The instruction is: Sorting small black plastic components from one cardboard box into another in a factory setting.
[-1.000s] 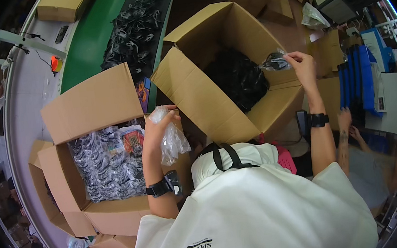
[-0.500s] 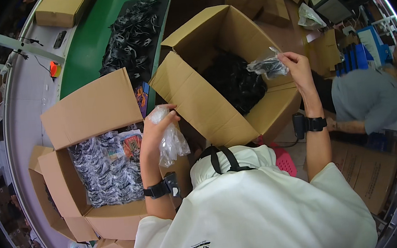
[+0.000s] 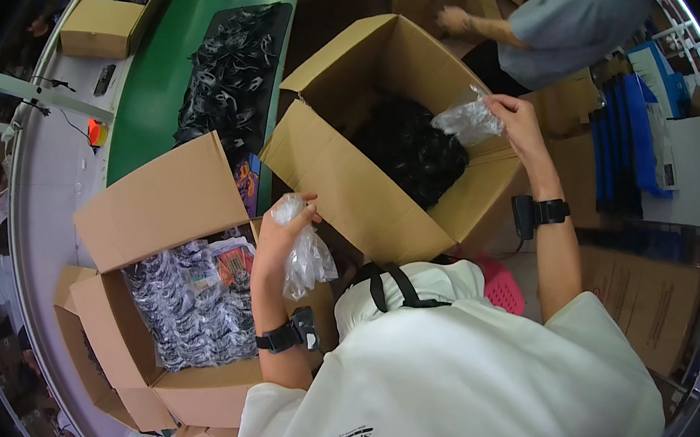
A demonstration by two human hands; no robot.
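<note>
Over the open flaps of the large cardboard box (image 3: 379, 173), the right hand (image 3: 519, 120) is raised with its fingers pinched on a crumpled clear plastic bag (image 3: 468, 121), which it holds at the bag's right end just above the box's near right wall. Lower and to the left, the left hand (image 3: 283, 230) is curled closed around the neck of a second clear plastic bag (image 3: 307, 257); this one hangs slack below the fist, wrinkled and see-through, with what it contains too hard to tell. It hangs between the large box and a smaller open carton (image 3: 123, 328) on the person's left. Both wrists wear black straps. Inside the large box lies a dark heap of black items (image 3: 411, 148), glossy and tangled, just below the right hand's bag. The smaller carton is packed with clear bagged dark pieces (image 3: 180, 305). Beyond both boxes runs a green conveyor belt (image 3: 158, 94) bearing another black pile (image 3: 228, 69). At the upper right another person in a grey shirt (image 3: 576, 11) reaches a hand to further cartons.
</note>
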